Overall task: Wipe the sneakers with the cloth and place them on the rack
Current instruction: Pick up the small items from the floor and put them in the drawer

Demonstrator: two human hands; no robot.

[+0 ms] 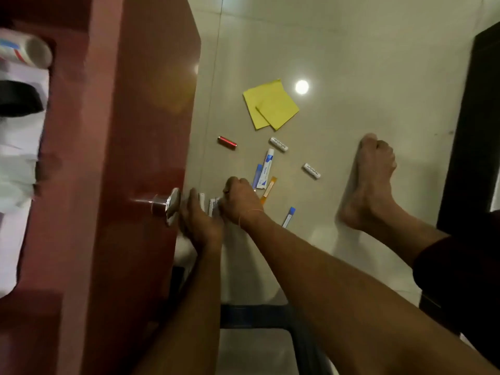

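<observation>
Lower left of centre, beside red door [121,158] knob [173,204]: left hand [200,220], fingers straight, blurred | right hand [239,197], fingers curled round small white box [213,208] on floor [365,63] | upper centre: yellow cloth [270,104], folded flat on floor, near-square, set diagonally, one corner pointing down-frame
</observation>
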